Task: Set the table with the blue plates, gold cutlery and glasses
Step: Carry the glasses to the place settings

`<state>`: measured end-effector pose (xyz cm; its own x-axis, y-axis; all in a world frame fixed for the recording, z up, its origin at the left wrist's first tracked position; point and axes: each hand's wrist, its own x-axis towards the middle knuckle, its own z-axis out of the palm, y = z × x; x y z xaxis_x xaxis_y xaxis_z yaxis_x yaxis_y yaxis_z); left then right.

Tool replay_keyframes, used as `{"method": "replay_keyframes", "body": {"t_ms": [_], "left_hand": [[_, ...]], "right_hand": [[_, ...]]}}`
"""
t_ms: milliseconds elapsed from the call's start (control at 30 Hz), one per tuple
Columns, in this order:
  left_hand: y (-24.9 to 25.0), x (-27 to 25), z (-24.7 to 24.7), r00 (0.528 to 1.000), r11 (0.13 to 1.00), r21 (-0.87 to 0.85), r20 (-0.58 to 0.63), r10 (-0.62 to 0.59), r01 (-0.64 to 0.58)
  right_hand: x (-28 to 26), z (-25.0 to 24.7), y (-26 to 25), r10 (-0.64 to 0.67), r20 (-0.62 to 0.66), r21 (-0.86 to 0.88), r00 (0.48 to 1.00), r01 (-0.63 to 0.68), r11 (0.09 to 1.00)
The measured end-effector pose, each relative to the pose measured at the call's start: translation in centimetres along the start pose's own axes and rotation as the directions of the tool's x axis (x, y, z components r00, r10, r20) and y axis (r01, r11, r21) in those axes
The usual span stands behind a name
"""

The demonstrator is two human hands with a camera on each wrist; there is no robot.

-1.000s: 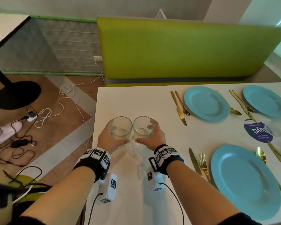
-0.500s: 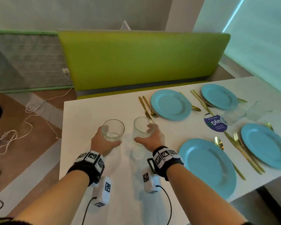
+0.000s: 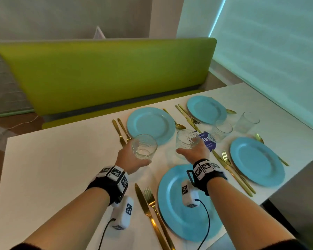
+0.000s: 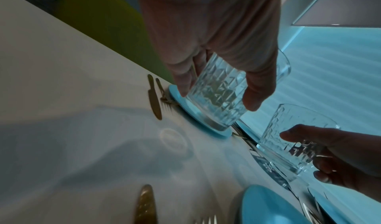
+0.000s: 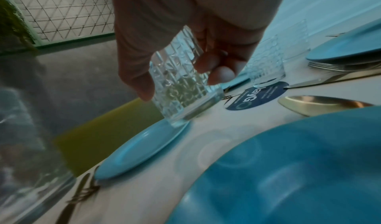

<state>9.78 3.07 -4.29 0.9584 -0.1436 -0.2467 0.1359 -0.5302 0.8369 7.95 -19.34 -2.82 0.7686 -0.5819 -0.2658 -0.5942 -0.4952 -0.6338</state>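
Note:
My left hand (image 3: 129,158) grips a clear cut-pattern glass (image 3: 144,146) above the white table (image 3: 43,168), near the far-left blue plate (image 3: 150,125). My right hand (image 3: 194,152) grips a second patterned glass (image 3: 187,140) above the table between the plates. In the left wrist view the fingers wrap the left glass (image 4: 218,94), lifted off the table. The right glass (image 5: 183,87) hangs tilted in the right wrist view. Several blue plates lie set with gold knives and forks (image 3: 150,201) beside them; the near plate (image 3: 181,204) sits under my right forearm.
Two more glasses (image 3: 221,130) (image 3: 248,121) stand by a round dark-blue sticker (image 3: 207,141) at mid-table. A green bench (image 3: 107,74) runs along the far side. The table's right edge drops off past the right plate (image 3: 257,161). Bare tabletop lies to the left.
Both hands have carried their glasses rightward and away from me, from the bare left part of the table to the place settings, and the glasses have moved apart.

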Motion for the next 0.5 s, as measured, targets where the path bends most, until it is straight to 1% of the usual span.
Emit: {"method": "replay_keyframes", "body": {"t_ms": [233, 500], "left_hand": [[0.9, 1.8, 2.7, 0.999, 0.998, 0.055, 0.040, -0.008, 0.006], [1.0, 2.3, 4.3, 0.998, 0.998, 0.067, 0.058, -0.025, 0.021]], "right_hand": [[4.4, 0.2, 2.0, 0.083, -0.035, -0.033, 0.996, -0.084, 0.996], [5.8, 0.7, 3.2, 0.133, -0.071, -0.109, 0.989, -0.140, 0.984]]}}
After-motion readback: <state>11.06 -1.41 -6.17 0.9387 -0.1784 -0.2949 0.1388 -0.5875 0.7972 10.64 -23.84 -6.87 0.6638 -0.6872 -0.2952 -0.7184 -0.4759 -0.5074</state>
